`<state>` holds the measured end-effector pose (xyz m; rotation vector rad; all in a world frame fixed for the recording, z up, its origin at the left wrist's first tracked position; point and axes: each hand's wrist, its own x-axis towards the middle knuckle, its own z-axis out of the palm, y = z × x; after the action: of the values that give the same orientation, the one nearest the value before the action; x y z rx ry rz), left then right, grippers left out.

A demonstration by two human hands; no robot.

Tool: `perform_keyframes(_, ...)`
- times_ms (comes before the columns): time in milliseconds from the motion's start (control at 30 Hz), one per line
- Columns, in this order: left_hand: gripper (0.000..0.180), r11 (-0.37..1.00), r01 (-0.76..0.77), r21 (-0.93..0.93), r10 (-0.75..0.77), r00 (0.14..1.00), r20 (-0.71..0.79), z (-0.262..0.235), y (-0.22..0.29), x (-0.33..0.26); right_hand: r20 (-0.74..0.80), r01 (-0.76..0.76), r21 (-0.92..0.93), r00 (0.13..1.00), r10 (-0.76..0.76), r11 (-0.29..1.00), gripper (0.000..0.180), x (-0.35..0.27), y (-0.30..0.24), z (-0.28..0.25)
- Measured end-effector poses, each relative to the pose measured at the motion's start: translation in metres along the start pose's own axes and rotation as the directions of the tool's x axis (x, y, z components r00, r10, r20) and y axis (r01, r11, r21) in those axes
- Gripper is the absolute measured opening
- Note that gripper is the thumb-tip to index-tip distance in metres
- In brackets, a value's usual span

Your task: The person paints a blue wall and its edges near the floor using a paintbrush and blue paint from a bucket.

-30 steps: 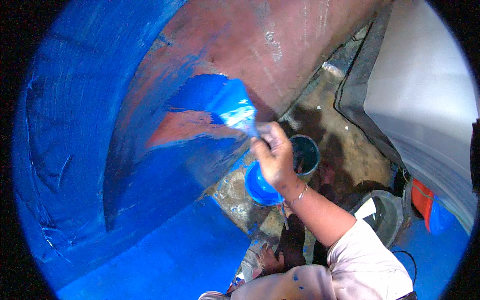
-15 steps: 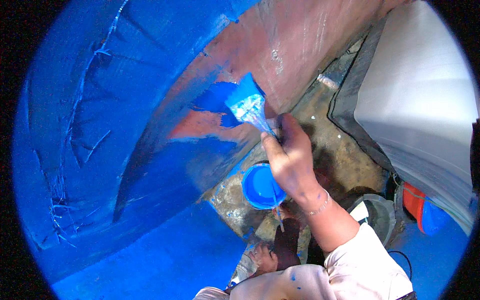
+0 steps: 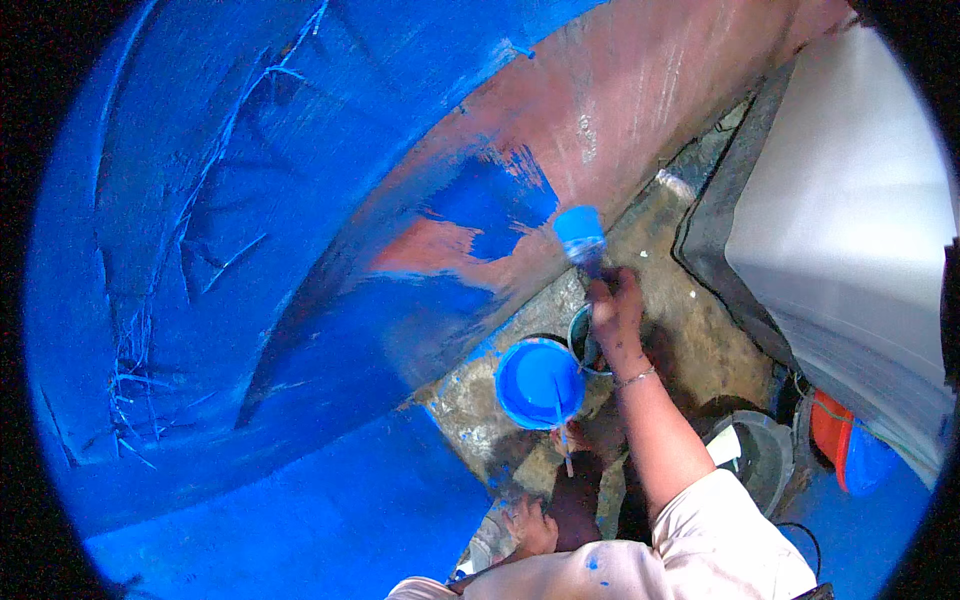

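My right hand [image 3: 615, 305] is closed round the handle of a paintbrush [image 3: 580, 232]. Its wide bristles are blue and sit clear of the wall, just right of the fresh paint. The wall [image 3: 640, 90] is reddish-brown, with a wet blue patch [image 3: 490, 200] whose right edge is ragged. Below my right hand stands a bucket [image 3: 503, 405] of blue paint with a thin stick [image 3: 563, 430] leaning in it. Low in the picture, my left hand [image 3: 530, 525] lies with fingers spread near my leg, holding nothing.
A second, dark container [image 3: 574, 345] stands beside the paint bucket, partly behind my hand. To the right are a grey tub [image 3: 790, 465], a red and blue item [image 3: 845, 440] and a large pale, curved panel [image 3: 830, 210]. Blue, cracked wall surface [image 3: 200, 250] fills the left.
The brush has come off the wall and moved right and down, its bristles now pointing up. The blue patch reaches further right. The second container has come into sight. The view has shifted slightly.
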<state>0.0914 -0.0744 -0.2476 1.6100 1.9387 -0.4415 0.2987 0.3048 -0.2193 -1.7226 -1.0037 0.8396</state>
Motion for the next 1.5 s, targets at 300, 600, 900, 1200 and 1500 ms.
perform_keyframes(300, 0.048, 1.0, 0.005, -0.003, -0.005, 1.0, -0.022, 0.013, -0.006, -0.009, 0.176, -0.053, 0.55, 0.983, -0.053, 0.834, 0.007, 0.001, -0.175, -0.051)
perform_keyframes(600, 0.047, 1.0, -0.022, 0.01, 0.022, 1.0, 0.019, 0.01, -0.001, 0.0, 0.314, -0.202, 0.56, 0.949, 0.019, 0.803, 0.006, 0.023, -0.126, -0.05)
perform_keyframes(900, 0.049, 1.0, 0.018, -0.015, -0.017, 0.997, 0.077, 0.012, -0.004, -0.009, 0.106, 0.085, 0.505, 0.982, -0.16, 0.859, 0.006, -0.006, -0.148, -0.063)
perform_keyframes(1200, 0.049, 1.0, -0.007, -0.013, 0.007, 1.0, 0.01, 0.018, -0.002, -0.007, 0.19, 0.178, 0.3, 0.951, -0.242, 0.937, 0.01, -0.015, -0.059, -0.001)
perform_keyframes(1500, 0.045, 0.997, -0.007, -0.083, 0.005, 1.0, -0.022, 0.016, -0.003, -0.01, 0.05, 0.17, 0.627, 0.965, -0.256, 0.761, 0.012, -0.025, -0.151, 0.006)
